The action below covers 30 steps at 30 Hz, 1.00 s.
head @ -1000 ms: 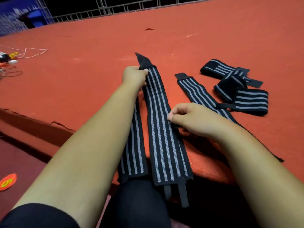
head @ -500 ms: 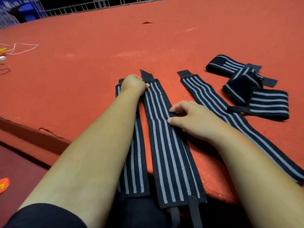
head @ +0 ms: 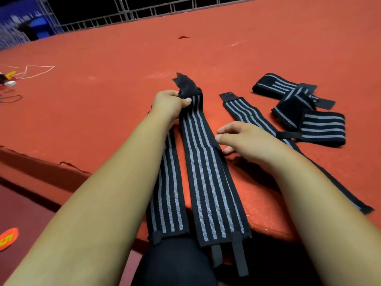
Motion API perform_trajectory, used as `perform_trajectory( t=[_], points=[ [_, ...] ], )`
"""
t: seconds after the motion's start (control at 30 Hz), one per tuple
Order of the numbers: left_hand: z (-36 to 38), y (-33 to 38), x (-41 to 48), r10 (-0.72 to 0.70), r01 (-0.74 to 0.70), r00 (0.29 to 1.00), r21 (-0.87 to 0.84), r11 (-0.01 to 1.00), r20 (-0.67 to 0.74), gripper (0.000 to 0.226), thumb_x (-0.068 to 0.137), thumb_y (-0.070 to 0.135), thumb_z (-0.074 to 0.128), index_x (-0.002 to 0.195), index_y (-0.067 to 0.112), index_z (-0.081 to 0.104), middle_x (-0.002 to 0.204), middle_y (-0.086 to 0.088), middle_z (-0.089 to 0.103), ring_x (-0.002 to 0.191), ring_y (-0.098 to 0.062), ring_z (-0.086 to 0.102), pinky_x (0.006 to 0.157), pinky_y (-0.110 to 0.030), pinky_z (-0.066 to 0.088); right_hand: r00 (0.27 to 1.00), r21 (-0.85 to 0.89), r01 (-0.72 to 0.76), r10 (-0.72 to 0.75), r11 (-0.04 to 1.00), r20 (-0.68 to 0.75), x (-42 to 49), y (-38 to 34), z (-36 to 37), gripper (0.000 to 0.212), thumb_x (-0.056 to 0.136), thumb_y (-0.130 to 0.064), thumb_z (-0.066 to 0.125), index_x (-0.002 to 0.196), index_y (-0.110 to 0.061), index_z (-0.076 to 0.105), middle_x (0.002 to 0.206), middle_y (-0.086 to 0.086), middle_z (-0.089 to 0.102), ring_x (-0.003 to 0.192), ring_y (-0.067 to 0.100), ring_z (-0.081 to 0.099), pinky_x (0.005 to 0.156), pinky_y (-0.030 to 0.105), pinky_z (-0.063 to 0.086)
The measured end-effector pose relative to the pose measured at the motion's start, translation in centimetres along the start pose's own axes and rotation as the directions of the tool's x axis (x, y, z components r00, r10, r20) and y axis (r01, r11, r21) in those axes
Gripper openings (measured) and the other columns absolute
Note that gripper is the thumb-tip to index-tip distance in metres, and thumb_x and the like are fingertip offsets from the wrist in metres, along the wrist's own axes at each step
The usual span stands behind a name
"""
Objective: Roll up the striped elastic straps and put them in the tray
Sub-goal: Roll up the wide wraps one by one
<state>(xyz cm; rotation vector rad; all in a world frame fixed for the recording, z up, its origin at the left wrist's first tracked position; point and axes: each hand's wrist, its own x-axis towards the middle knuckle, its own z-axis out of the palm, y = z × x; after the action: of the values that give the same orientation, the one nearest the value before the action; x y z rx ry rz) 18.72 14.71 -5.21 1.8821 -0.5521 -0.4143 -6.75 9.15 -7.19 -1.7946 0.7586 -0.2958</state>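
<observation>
Left hand is curled tight round the far end of the middle strap, with the black tab bunched and raised above your knuckles. Right hand is loose, fingers half curled and holding nothing, at that strap's right edge; contact unclear.

Middle strap lies flat on the counter. Its long axis runs straight away from you, and its near end, with two thin loops, hangs off toward your lap. A second strap lies just left of it under your forearm, a third just right, and a loose heap farther right. No tray in view.

Expect soft, light, springy webbing that uncoils if slack. Start rolling at the tab end you hold. Keep tension and guide both edges.
</observation>
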Motion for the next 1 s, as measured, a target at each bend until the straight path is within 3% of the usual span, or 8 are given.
perform_trajectory(
  t=[0.1,0.23,0.33,0.4,0.6,0.8,0.9,1.0],
  points=[
    [-0.4,2.6,-3.6,0.095,-0.086,0.988,-0.075,0.993,0.123,0.010,0.090,0.011,0.085,0.097,0.012,0.078,0.094,-0.005,0.080,0.083,-0.023,0.072,0.076,-0.035,0.058,0.999,0.151,0.007,-0.002,0.988,-0.033,-1.4,-1.2,0.0,0.017,0.102,-0.032,0.069,0.119,-0.026,0.069,0.096,0.006,0.072,0.072,0.023,0.065,0.057,0.034,0.051],
    [-1.6,6.6,-9.6,0.171,-0.140,0.943,-0.125,0.982,0.286,0.004,0.096,0.012,0.080,0.095,0.013,0.076,0.079,0.001,0.073,0.060,-0.009,0.060,0.060,-0.024,0.048,0.920,-0.024,0.224,-0.219,0.974,-0.326,-2.8,-3.5,-1.0,0.041,0.099,-0.049,0.070,0.134,-0.028,0.066,0.124,-0.010,0.072,0.112,0.012,0.068,0.100,0.037,0.054],
    [-2.0,9.3,-14.0,0.216,-0.148,0.903,-0.203,0.968,0.372,0.005,0.098,0.015,0.078,0.097,0.011,0.075,0.073,0.002,0.067,0.057,-0.008,0.053,0.054,-0.021,0.044,0.858,-0.010,0.343,-0.318,0.939,-0.403,-5.3,-5.4,-2.6,0.068,0.099,-0.055,0.069,0.156,-0.026,0.049,0.142,-0.013,0.063,0.124,0.005,0.062,0.101,0.027,0.048],
    [-2.1,10.8,-16.5,0.258,-0.166,0.871,-0.243,0.956,0.417,0.011,0.100,0.017,0.077,0.105,0.007,0.076,0.078,-0.001,0.067,0.061,-0.009,0.053,0.056,-0.022,0.044,0.825,0.007,0.401,-0.358,0.916,-0.437,-7.2,-6.1,-3.5,0.071,0.099,-0.058,0.068,0.159,-0.029,0.045,0.142,-0.014,0.063,0.127,0.004,0.061,0.105,0.028,0.048],
    [-2.1,14.7,-22.9,0.398,-0.255,0.798,-0.345,0.903,0.453,0.026,0.101,0.018,0.075,0.117,-0.003,0.076,0.090,-0.007,0.073,0.063,-0.009,0.057,0.057,-0.023,0.041,0.710,0.110,0.584,-0.440,0.804,-0.550,-13.4,-7.8,-6.4,0.026,0.102,-0.026,0.074,0.128,-0.026,0.069,0.108,-0.014,0.079,0.103,-0.003,0.074,0.089,0.022,0.058],
    [-1.5,17.9,-28.2,0.514,-0.386,0.735,-0.349,0.854,0.442,0.021,0.103,0.023,0.072,0.105,0.004,0.079,0.073,-0.001,0.062,0.062,-0.014,0.045,0.066,-0.034,0.037,0.652,0.183,0.648,-0.415,0.739,-0.634,-19.8,-9.5,-8.2,0.017,0.102,-0.019,0.075,0.118,-0.017,0.077,0.099,-0.005,0.084,0.093,0.009,0.080,0.081,0.028,0.063],
    [-1.2,19.1,-30.2,0.566,-0.442,0.694,-0.358,0.823,0.445,0.022,0.105,0.024,0.068,0.096,0.007,0.076,0.066,0.003,0.056,0.057,-0.013,0.038,0.051,-0.024,0.031,0.628,0.196,0.667,-0.401,0.719,-0.667,-22.5,-10.0,-9.2,0.014,0.100,-0.020,0.077,0.114,-0.016,0.078,0.093,-0.001,0.083,0.088,0.013,0.081,0.077,0.031,0.065],
    [-0.4,19.6,-31.5,0.569,-0.435,0.685,-0.371,0.821,0.455,0.024,0.106,0.026,0.066,0.092,0.008,0.074,0.061,0.007,0.054,0.053,-0.011,0.035,0.048,-0.023,0.027,0.607,0.183,0.676,-0.398,0.714,-0.688,-24.2,-9.9,-10.0,0.008,0.100,-0.021,0.078,0.105,-0.016,0.079,0.089,0.001,0.083,0.082,0.015,0.081,0.074,0.033,0.065]
  ],
)
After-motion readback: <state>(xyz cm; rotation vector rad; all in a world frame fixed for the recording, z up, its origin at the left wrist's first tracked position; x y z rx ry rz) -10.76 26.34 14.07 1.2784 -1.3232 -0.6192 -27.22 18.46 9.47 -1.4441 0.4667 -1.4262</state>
